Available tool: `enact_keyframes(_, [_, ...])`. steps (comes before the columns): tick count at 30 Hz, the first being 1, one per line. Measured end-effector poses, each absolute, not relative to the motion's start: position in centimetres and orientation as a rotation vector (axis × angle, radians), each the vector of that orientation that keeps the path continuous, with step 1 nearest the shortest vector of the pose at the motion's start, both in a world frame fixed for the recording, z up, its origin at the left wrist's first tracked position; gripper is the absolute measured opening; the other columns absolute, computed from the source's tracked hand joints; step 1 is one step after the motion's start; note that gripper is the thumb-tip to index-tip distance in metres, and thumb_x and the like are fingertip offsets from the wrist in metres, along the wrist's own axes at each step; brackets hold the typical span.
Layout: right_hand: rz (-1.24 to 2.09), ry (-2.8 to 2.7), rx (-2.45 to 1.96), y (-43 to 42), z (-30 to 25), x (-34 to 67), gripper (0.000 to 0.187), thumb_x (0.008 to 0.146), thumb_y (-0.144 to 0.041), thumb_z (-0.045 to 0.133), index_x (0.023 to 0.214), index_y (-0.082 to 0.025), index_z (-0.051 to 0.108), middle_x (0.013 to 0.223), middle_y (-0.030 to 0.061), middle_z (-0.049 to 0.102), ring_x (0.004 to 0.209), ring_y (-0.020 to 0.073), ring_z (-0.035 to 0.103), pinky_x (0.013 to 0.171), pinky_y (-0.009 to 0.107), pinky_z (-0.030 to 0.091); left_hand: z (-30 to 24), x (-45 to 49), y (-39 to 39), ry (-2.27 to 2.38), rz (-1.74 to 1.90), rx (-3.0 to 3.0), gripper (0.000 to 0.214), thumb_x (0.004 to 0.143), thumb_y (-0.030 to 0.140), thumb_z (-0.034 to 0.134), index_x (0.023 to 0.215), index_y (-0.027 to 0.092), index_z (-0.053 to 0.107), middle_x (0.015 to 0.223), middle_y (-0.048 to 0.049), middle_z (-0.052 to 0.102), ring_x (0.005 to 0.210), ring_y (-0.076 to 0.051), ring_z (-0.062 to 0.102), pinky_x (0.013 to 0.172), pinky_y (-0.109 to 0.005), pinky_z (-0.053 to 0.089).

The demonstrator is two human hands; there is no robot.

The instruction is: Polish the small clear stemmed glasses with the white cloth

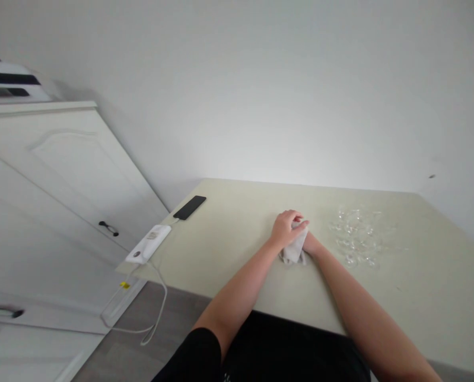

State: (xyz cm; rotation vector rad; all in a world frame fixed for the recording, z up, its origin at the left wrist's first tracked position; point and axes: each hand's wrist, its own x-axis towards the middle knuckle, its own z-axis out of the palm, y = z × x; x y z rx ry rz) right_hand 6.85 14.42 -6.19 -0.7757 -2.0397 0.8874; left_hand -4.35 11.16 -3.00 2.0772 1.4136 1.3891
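A pale, light-grey cloth is bunched between my two hands, just above the table, its lower edge hanging in folds. My left hand curls over its top from the left, fingers closed round it. From the right, my right hand reaches in against the cloth; its fingers are hidden behind the fabric and the left hand. Whether anything sits inside the cloth cannot be seen. Right of my hands, several clear, transparent pieces that look like small glassware stand or lie in a cluster; their exact shapes are too faint to tell.
The pale table meets a white wall. A black phone lies at its left edge, cabled to a white power strip. A looped white cable hangs below. White cabinets stand on the left.
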Motion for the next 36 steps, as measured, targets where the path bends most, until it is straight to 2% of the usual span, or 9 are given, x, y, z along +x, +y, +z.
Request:
enact_keyframes(5, [1.187,-1.909,-0.68,14.3,-6.6,7.0,0.031,0.087,-0.042,0.053,0.099,-0.018,0.07,0.094,0.0092,0.074,0.106,0.0256,0.065,0.105,0.046,0.046,-5.9,-6.9,13.0,1.528,1.366,1.768,0.032,0.09,0.049,0.051,0.086,0.019,0.064,0.086,-0.0029,0.069,0.083,-0.016,0.063,0.08,-0.029,0.05])
enact_keyframes(13, [1.252,-1.872,-0.715,14.0,-6.3,6.9,0.033,0.083,-0.045,0.059,0.098,-0.019,0.071,0.101,0.0093,0.074,0.114,0.0287,0.062,0.113,0.049,0.036,-5.8,-6.9,13.0,1.443,1.225,1.786,0.043,0.09,0.056,0.048,0.092,0.018,0.068,0.089,-0.0043,0.071,0.085,-0.017,0.062,0.079,-0.028,0.049])
enact_keyframes(24, [1.212,-1.877,-0.634,14.9,-7.6,6.9,0.029,0.084,-0.039,0.056,0.096,-0.017,0.071,0.098,0.0086,0.074,0.111,0.0263,0.063,0.108,0.046,0.042,-6.0,-6.7,13.4,1.468,1.155,1.81,0.043,0.093,0.053,0.044,0.089,0.017,0.067,0.084,-0.0034,0.069,0.081,-0.016,0.061,0.079,-0.028,0.048])
enact_keyframes(28, [1.222,-1.854,-0.622,15.0,-8.1,6.8,0.033,0.082,-0.033,0.056,0.108,-0.017,0.068,0.11,0.0093,0.073,0.118,0.0255,0.06,0.11,0.046,0.04,-4.9,-6.9,12.8,1.549,1.152,1.744,0.033,0.095,0.045,0.049,0.101,0.018,0.066,0.099,-0.0069,0.069,0.09,-0.017,0.063,0.083,-0.031,0.051])
enact_keyframes(32, [1.222,-1.865,-0.629,15.1,-8.2,6.8,0.037,0.081,-0.029,0.055,0.115,-0.019,0.067,0.124,0.0084,0.067,0.121,0.0248,0.059,0.111,0.045,0.039,-3.5,-7.4,11.7,1.655,1.1,1.744,0.03,0.094,0.038,0.055,0.118,0.02,0.06,0.122,-0.0096,0.06,0.103,-0.019,0.061,0.089,-0.04,0.054])
enact_keyframes(36, [1.214,-1.86,-0.635,15.0,-7.8,6.8,0.03,0.081,-0.033,0.055,0.103,-0.02,0.071,0.111,0.0078,0.073,0.119,0.0255,0.06,0.113,0.046,0.037,-2.4,-8.9,11.5,1.759,1.074,1.745,0.03,0.095,0.036,0.055,0.12,0.021,0.059,0.126,-0.0097,0.058,0.106,-0.02,0.06,0.09,-0.041,0.053])
